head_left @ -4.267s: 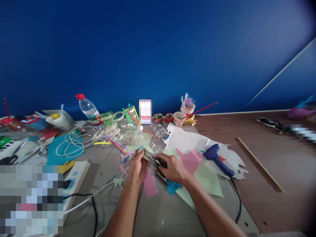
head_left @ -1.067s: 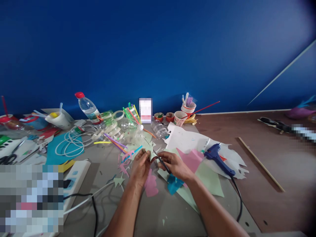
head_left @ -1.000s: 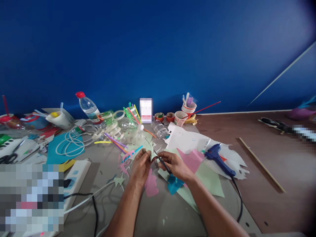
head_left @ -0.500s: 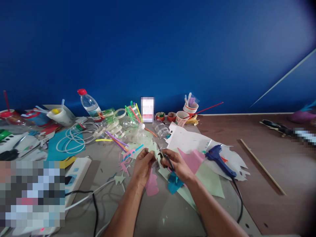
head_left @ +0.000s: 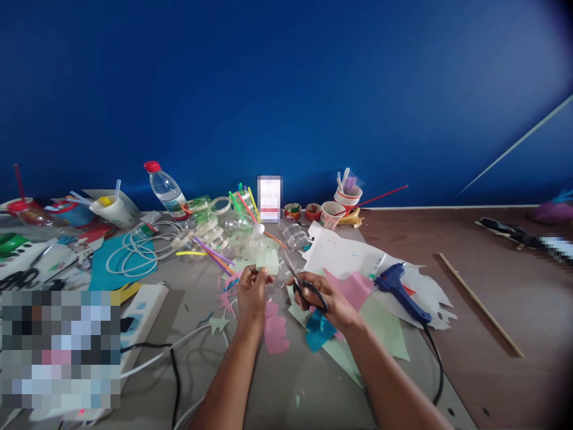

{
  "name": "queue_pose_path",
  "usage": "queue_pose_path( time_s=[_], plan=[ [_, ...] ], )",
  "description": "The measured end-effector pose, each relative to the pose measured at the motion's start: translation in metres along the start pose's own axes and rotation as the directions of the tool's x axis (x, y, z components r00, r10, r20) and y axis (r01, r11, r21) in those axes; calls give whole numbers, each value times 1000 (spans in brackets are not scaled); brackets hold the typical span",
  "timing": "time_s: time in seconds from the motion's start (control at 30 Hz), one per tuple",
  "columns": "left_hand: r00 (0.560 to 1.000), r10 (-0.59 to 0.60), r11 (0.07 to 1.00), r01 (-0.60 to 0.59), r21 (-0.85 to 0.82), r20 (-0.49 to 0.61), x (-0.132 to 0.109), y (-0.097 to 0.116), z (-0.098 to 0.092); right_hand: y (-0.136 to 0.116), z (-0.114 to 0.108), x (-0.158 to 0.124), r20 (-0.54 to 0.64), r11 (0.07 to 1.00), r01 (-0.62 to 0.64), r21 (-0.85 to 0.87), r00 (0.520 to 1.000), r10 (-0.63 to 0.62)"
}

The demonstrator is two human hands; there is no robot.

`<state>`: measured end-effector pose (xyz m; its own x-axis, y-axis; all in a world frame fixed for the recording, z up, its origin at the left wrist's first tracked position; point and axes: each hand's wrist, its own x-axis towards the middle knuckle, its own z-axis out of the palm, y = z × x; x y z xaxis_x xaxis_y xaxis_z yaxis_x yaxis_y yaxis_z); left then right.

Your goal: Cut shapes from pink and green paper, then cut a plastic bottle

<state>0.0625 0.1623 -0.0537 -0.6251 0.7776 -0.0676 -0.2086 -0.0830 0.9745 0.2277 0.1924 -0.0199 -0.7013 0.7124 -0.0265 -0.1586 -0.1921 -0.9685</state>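
Scissors with black handles (head_left: pixel 317 292) are gripped in my right hand (head_left: pixel 329 298), fingers through the loops and blades pointing up and left. My left hand (head_left: pixel 253 295) is closed in a pinch at a small pale green paper piece (head_left: pixel 267 261). The scissor blades stand apart from that paper, a little to its right. Pink paper cutouts (head_left: pixel 276 334) lie on the table between my forearms. Beneath my right wrist are a crumpled blue piece (head_left: pixel 320 331) and larger pale green sheets (head_left: pixel 385 328).
A blue hot glue gun (head_left: pixel 398 289) lies on white paper at right, its black cord trailing forward. A wooden stick (head_left: pixel 478 304) lies farther right. Plastic bottles (head_left: pixel 168 194), straws and paper cups (head_left: pixel 331 215) line the back. A power strip (head_left: pixel 143 316) and cables occupy the left.
My right hand has drawn the scissors away from the green paper, with their blades showing more clearly. My left hand has shifted slightly left, and the view has moved a little.
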Motion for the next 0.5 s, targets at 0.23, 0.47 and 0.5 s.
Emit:
queue_pose_path(
  time_s=[0.23,0.47,0.5],
  plan=[
    [999,11,1000,-11,-8,-45,0,7,0,-5,5,1,-82,997,-46,-59,996,41],
    [995,86,980,-75,185,-51,0,14,-6,-7,4,-1,-106,936,-43,-349,994,6],
    [994,94,977,-81,198,-58,1,13,-8,-7,4,-1,-102,929,-39,-369,995,1]
  ],
)
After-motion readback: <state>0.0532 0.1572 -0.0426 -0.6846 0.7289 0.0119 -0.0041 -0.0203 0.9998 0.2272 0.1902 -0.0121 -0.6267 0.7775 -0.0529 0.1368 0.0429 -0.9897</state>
